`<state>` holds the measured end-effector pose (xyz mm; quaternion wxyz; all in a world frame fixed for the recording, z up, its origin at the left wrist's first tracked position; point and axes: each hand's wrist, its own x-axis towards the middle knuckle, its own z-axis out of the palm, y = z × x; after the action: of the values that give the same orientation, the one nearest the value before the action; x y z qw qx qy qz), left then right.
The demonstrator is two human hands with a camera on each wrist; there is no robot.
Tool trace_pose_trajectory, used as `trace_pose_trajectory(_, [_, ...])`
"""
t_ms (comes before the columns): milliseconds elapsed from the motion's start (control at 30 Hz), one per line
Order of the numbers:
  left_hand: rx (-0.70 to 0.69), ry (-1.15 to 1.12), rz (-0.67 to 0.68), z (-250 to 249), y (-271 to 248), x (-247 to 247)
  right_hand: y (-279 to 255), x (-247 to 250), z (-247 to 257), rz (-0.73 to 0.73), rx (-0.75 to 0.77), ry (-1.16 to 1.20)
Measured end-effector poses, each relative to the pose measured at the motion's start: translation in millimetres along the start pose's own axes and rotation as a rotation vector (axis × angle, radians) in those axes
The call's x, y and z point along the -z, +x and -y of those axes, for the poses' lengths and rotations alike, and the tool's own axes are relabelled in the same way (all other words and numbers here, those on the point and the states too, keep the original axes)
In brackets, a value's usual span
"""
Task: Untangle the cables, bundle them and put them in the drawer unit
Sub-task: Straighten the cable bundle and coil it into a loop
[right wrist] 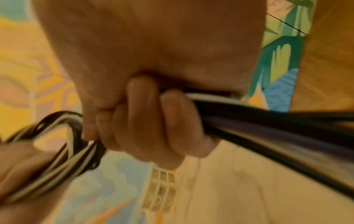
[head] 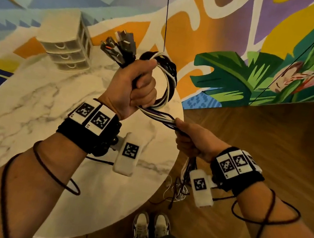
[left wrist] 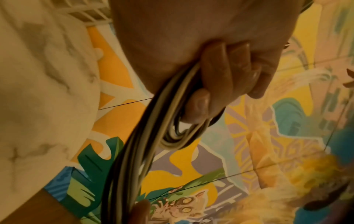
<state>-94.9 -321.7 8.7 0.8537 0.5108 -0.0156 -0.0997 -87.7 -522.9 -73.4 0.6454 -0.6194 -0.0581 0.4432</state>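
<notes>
A bunch of black, white and purple cables [head: 166, 83] is looped into a coil above the table. My left hand [head: 136, 86] grips the coil in a fist, with the plug ends [head: 118, 48] sticking up past the thumb. My right hand [head: 190, 139] grips the trailing strands [head: 164, 118] just right of the left fist; loose ends [head: 182, 185] hang below it toward the floor. The left wrist view shows my fingers [left wrist: 226, 72] curled round the cable loop [left wrist: 172, 136]. The right wrist view shows my fingers [right wrist: 153, 121] closed on dark strands [right wrist: 268, 125]. The beige drawer unit [head: 69, 42] stands at the table's far side.
The round white marble table [head: 27, 118] lies under my left arm. A colourful rug [head: 228, 37] and wooden floor [head: 273, 138] surround it. My shoes [head: 151, 229] are near the table's front edge. A thin black cord [head: 166, 12] hangs down behind the coil.
</notes>
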Motion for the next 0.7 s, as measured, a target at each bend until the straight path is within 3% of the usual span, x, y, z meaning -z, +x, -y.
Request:
trace_pose_trajectory(267, [-0.122,0.036,-0.378,8.2,10.8,-4.1,24.7,-23.2,-38.4,-0.208,0.272,-0.546])
trace_pose_trajectory(400, [-0.191,-0.006,-0.499,13.8,15.2,-10.1,21.8,-55.9,-55.2,-0.591,0.545,-0.74])
trace_pose_trajectory(433, [-0.204,-0.02,-0.523,15.3,15.9,-14.0,22.6,-67.4,-58.2,-0.608,0.559,-0.708])
trace_pose_trajectory(533, [-0.225,-0.061,-0.577,22.3,17.4,-27.8,37.3,-96.5,-58.3,-0.456,0.342,-0.466])
trace_pose_trajectory(633, [-0.23,-0.09,-0.613,25.7,18.9,-32.2,54.6,-94.2,-38.5,-0.589,0.222,-0.512])
trace_pose_trajectory(700, [-0.216,-0.128,-0.642,23.1,18.8,-22.4,54.0,-89.5,-22.8,-0.574,0.254,-0.463])
